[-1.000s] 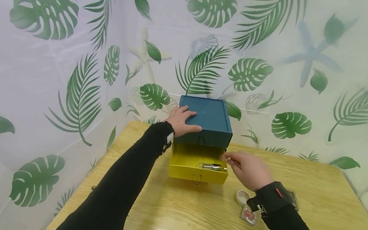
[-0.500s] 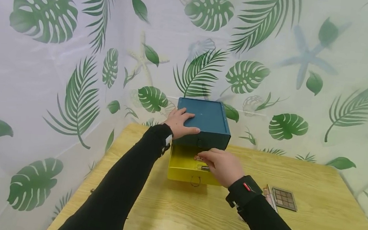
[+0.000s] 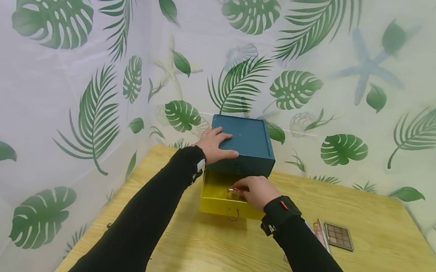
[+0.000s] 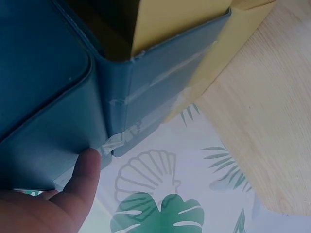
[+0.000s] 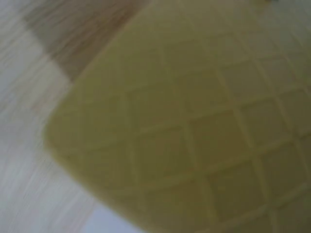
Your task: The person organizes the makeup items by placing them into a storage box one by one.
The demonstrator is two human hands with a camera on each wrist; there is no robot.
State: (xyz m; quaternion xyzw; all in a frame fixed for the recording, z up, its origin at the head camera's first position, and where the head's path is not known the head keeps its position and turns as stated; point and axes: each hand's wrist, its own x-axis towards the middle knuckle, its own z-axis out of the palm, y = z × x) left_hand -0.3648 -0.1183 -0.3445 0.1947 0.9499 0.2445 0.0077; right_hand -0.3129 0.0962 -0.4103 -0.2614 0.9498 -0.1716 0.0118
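A dark blue box (image 3: 251, 134) stands near the back of the table with its lower yellow drawer (image 3: 217, 206) pulled out. My left hand (image 3: 213, 146) rests on the left of the box top, fingers spread. In the left wrist view, one finger (image 4: 87, 167) touches the blue side near a strip of clear tape (image 4: 112, 143). Over the right half of the drawer is my right hand (image 3: 261, 192), pinching a small clear-and-reddish item (image 3: 232, 190) inside it. That hand hides the silvery tube in the drawer. A blurred yellow, grid-patterned surface (image 5: 160, 121) fills most of the right wrist view.
A brown eyeshadow palette (image 3: 339, 236) lies on the wooden table (image 3: 208, 251) to the right. Beside it is a slim pink-and-white item (image 3: 321, 235), partly behind the right sleeve (image 3: 305, 251). A leaf-printed sheet (image 3: 314, 101) hangs close behind the box.
My right hand has moved left from the drawer's right edge, then down into the drawer with the small reddish item. The left hand has stayed on the box top.
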